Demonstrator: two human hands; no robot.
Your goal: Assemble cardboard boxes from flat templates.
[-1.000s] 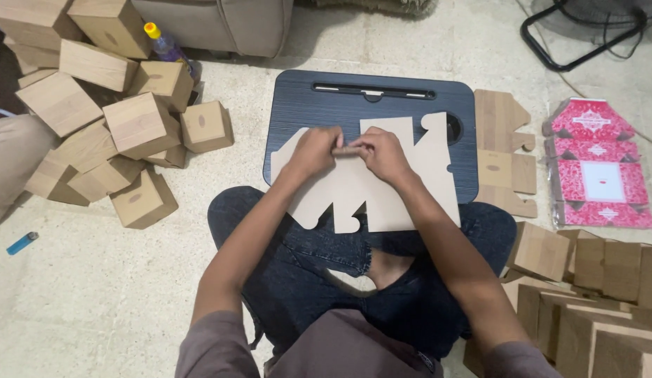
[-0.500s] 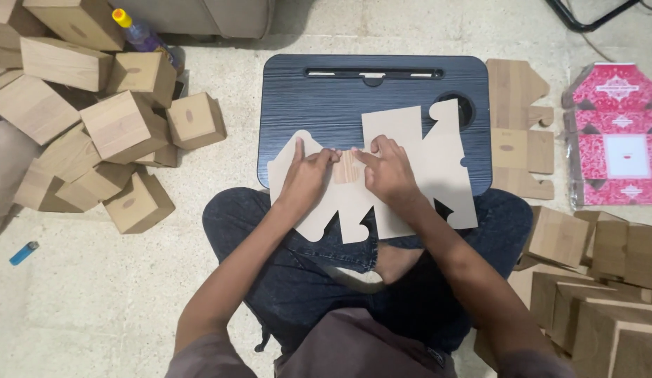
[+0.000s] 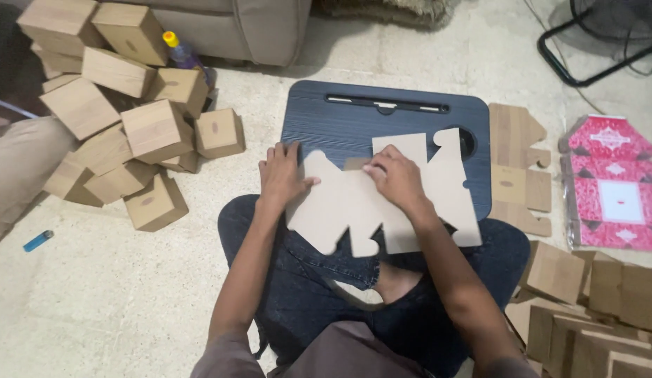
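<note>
In the middle of the frame a flat cardboard cutout [image 3: 382, 203] lies partly on a dark blue lap tray [image 3: 340, 119] and partly over the person's crossed legs. The left hand [image 3: 280, 175] presses flat on the cutout's left edge, fingers spread and pointing up the frame. The right hand [image 3: 396, 178] rests palm down near the cutout's centre, fingertips pushing on a fold. The hands are apart, neither closed around anything. At upper left sits a heap of folded cardboard boxes [image 3: 116, 119]. To the right of the tray lie more flat cardboard cutouts [image 3: 518, 168] and a stack of red patterned sheets [image 3: 609, 185]. A blue lighter [image 3: 37, 241] lies on the floor at left.
</note>
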